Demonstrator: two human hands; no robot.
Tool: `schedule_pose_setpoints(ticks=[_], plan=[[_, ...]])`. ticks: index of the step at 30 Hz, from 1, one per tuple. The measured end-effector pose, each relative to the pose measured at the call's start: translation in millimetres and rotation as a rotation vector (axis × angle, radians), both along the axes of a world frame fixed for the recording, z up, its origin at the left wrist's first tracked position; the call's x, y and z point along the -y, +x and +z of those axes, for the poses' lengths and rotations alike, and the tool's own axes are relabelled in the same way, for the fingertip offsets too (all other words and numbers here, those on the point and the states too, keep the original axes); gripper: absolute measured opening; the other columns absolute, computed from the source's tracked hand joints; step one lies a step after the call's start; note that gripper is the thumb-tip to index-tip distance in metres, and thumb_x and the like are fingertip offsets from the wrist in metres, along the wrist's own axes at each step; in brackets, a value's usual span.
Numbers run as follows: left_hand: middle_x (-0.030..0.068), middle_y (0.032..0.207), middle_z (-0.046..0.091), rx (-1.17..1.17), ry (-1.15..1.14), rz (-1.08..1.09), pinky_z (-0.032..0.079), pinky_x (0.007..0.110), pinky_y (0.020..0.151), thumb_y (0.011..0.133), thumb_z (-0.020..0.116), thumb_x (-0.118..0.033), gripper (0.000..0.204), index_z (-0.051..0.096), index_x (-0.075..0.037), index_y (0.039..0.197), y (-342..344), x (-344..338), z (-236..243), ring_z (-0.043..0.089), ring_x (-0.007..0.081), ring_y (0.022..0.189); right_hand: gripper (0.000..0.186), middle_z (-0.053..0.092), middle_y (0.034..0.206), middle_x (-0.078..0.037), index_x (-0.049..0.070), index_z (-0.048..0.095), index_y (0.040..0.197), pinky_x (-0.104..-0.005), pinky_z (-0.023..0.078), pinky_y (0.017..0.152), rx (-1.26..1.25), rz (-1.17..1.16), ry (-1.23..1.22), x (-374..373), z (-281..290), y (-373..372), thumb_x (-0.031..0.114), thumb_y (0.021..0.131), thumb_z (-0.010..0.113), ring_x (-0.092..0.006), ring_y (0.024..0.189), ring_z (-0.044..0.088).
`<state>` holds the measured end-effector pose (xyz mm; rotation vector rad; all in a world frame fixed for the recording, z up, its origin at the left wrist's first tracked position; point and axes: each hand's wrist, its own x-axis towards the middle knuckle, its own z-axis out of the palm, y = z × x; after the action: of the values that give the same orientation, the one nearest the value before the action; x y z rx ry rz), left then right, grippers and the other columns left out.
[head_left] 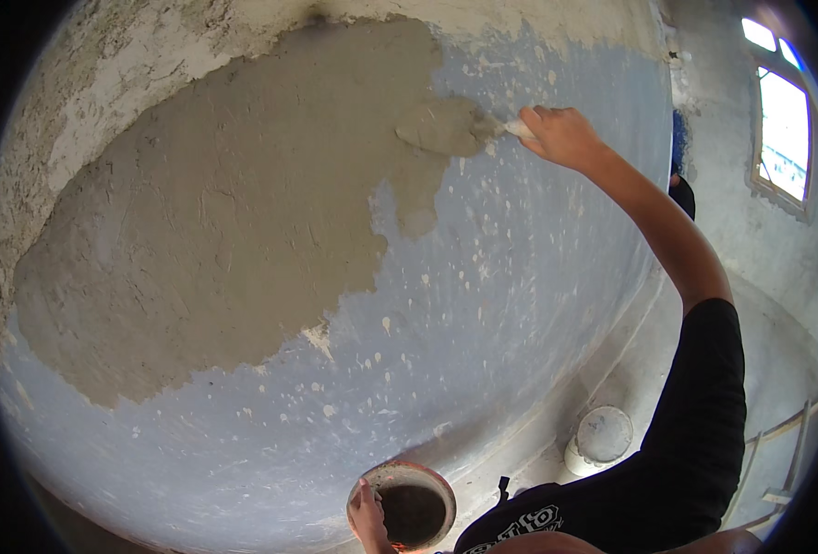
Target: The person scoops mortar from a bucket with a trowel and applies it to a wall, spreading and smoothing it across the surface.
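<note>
My right hand [557, 137] reaches out to the upper right and is closed round the pale handle of a trowel [446, 126]. The trowel's blade is coated in mortar and lies against the wall [520, 277], at the right edge of a large patch of wet grey mortar [234, 203]. Low in the picture, my left hand [367, 517] grips the left rim of a round bowl [441, 480], its fingers partly hidden. Dark wet mortar [413, 515] sits inside the bowl.
Bluish-grey paint with splashes covers the wall around the patch; rough bare plaster [132, 83] borders it above and left. A whitish bucket [603, 434] stands on the floor at lower right. Beyond are a window [783, 134] and a dark shape [682, 196] partly behind the wall edge.
</note>
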<state>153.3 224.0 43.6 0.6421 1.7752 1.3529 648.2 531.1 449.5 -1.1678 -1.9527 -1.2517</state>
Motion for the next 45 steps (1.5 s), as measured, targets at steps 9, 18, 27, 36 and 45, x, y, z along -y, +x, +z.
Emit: schedule_pose_setpoints(ticks=[9,18,27,36,45], plan=[[-0.0057,0.048,0.035,0.077,-0.038,0.027,0.018,0.023,0.034,0.094,0.056,-0.056,0.056,0.050,-0.009,0.064,-6,2,-16,0.028,0.0049,0.035,0.029,0.066,0.080,-0.017,0.007,0.054,0.101,-0.0426,0.052,0.059,-0.164,0.077,0.159,17,50,4,0.029,0.088,0.066,-0.0352,0.068,0.066],[-0.0042,0.059,0.035,-0.078,0.040,0.005,0.020,0.031,0.046,0.097,0.055,-0.046,0.041,0.050,-0.015,0.071,-4,19,-13,0.024,0.0091,0.049,0.039,0.064,0.071,-0.022,0.003,0.053,0.105,-0.0486,0.048,0.059,-0.436,0.127,0.247,36,68,-4,0.039,0.094,0.059,-0.0414,0.067,0.063],[-0.0048,0.056,0.032,-0.013,0.012,0.049,0.018,0.032,0.046,0.097,0.055,-0.046,0.045,0.045,-0.016,0.065,7,17,3,0.022,0.0093,0.048,0.040,0.057,0.065,-0.013,0.001,0.054,0.091,-0.0390,0.044,0.052,-0.851,0.435,-0.087,73,26,-8,0.040,0.094,0.062,-0.0252,0.052,0.056],[-0.0055,0.046,0.036,-0.001,0.033,-0.014,0.020,0.023,0.036,0.096,0.057,-0.040,0.045,0.050,-0.013,0.062,8,12,-8,0.030,0.0047,0.036,0.032,0.050,0.066,0.000,0.008,0.054,0.090,-0.0255,0.040,0.044,-1.469,0.967,-0.893,133,-88,-31,0.038,0.095,0.062,-0.0081,0.047,0.046],[-0.0083,0.051,0.033,0.001,0.048,0.028,0.018,0.023,0.038,0.097,0.055,-0.033,0.039,0.048,-0.015,0.063,26,17,41,0.027,0.0022,0.041,0.044,0.050,0.065,-0.005,0.003,0.056,0.096,-0.0280,0.041,0.042,-1.792,1.316,-1.306,164,-261,-87,0.046,0.098,0.048,-0.0125,0.045,0.047]])
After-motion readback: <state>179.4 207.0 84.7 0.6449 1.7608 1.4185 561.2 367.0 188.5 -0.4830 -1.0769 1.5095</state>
